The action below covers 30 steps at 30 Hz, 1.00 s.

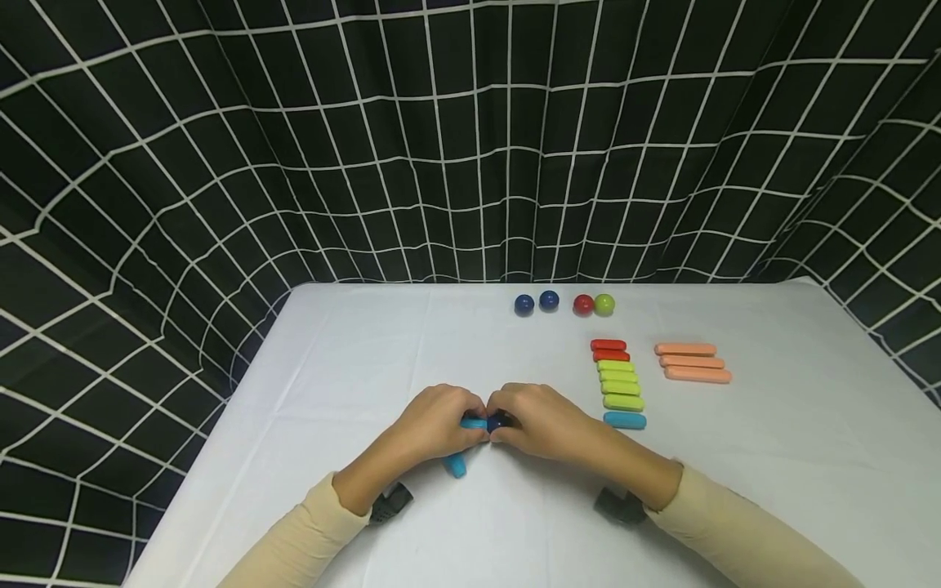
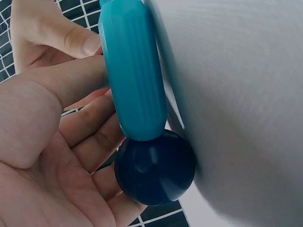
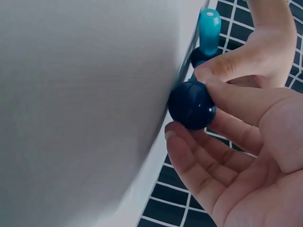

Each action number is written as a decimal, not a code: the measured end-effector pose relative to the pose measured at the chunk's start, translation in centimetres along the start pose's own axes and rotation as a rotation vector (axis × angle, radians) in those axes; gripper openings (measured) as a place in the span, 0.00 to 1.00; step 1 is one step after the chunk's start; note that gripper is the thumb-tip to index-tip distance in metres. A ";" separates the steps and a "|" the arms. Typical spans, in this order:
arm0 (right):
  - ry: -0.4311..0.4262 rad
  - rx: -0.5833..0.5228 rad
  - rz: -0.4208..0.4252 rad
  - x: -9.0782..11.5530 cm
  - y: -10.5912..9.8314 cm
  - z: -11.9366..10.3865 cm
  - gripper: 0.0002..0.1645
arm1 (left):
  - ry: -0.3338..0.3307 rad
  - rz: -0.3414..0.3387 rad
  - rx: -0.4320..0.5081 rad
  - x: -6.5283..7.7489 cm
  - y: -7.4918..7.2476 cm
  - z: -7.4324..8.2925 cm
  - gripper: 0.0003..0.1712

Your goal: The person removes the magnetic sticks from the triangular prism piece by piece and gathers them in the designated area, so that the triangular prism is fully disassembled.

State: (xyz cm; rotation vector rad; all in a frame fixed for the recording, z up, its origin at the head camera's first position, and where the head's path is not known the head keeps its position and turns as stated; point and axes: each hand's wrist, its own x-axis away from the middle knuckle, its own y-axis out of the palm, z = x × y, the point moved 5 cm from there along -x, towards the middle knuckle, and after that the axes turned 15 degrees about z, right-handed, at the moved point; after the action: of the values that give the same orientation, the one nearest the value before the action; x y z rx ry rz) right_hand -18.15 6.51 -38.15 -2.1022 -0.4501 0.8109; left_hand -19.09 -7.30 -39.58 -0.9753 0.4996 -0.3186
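Note:
Near the middle of the table, both hands meet fingertip to fingertip. My left hand (image 1: 439,420) pinches a light-blue building rod (image 1: 473,423) between thumb and fingers. Against that rod's right end, my right hand (image 1: 542,420) pinches a dark-blue ball (image 3: 191,105). A second light-blue rod (image 1: 456,465) pokes out below the left hand. In the left wrist view, a light-blue rod (image 2: 135,71) touches another dark-blue ball (image 2: 155,168) at its end; the left hand hides this ball in the head view. Whether the pinched rod and ball are joined, I cannot tell.
Two dark-blue balls (image 1: 524,305), a red ball (image 1: 583,305) and a green ball (image 1: 604,305) sit at the back. To the right lie red rods (image 1: 608,345), several yellow-green rods (image 1: 620,388), a blue rod (image 1: 625,420) and orange rods (image 1: 693,362). A gridded black curtain (image 1: 441,147) surrounds the white table (image 1: 353,351).

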 end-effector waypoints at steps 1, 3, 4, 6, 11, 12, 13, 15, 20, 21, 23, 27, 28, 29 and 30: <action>0.004 0.002 -0.002 0.0 0.0 0.0 0.12 | -0.001 0.002 -0.003 0.0 0.0 0.0 0.07; 0.009 0.012 -0.003 0.1 0.0 0.0 0.14 | -0.007 0.003 -0.006 -0.1 0.0 0.0 0.08; 0.010 0.019 -0.002 0.1 0.0 0.0 0.15 | -0.009 0.003 -0.007 -0.1 0.0 0.0 0.08; 0.004 0.027 -0.001 0.2 -0.1 0.0 0.17 | -0.007 0.004 -0.006 -0.1 0.0 0.1 0.08; -0.050 0.050 -0.001 0.4 0.0 -0.2 0.16 | -0.002 0.003 0.001 -0.1 0.1 0.0 0.08; -0.066 0.056 0.001 0.5 0.0 -0.3 0.16 | -0.003 0.003 0.001 -0.1 0.1 0.0 0.08; -0.081 0.062 0.000 0.5 0.0 -0.3 0.15 | -0.005 0.003 0.000 -0.1 0.2 -0.1 0.08; -0.102 0.069 -0.001 0.6 0.0 -0.4 0.15 | -0.007 0.005 0.000 -0.1 0.2 -0.1 0.08; -0.086 0.043 -0.015 0.7 0.1 -0.3 0.16 | -0.007 0.008 0.006 -0.1 0.2 -0.1 0.08; -0.076 0.032 -0.012 0.6 0.1 -0.3 0.17 | -0.007 0.007 0.007 -0.1 0.3 -0.1 0.07; -0.061 0.006 -0.002 0.5 0.1 -0.4 0.16 | -0.003 0.005 0.009 -0.1 0.3 -0.2 0.07; -0.043 -0.015 0.011 0.0 0.2 -0.5 0.13 | 0.008 0.005 0.016 0.0 0.3 -0.2 0.07; -0.042 -0.015 0.007 0.0 0.2 -0.5 0.13 | 0.010 0.006 0.016 0.0 0.3 -0.1 0.06; -0.041 -0.014 -0.001 -0.1 0.2 -0.5 0.12 | 0.011 0.007 0.016 0.0 0.3 -0.1 0.06; -0.040 -0.014 -0.009 -0.1 0.1 -0.5 0.12 | 0.012 0.008 0.018 0.0 0.3 -0.1 0.06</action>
State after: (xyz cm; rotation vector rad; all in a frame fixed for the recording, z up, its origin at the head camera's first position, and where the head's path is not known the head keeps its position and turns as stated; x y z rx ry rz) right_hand -17.90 6.08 -38.00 -2.0982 -0.4870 0.8486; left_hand -19.19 -7.23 -39.86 -0.9546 0.5104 -0.3209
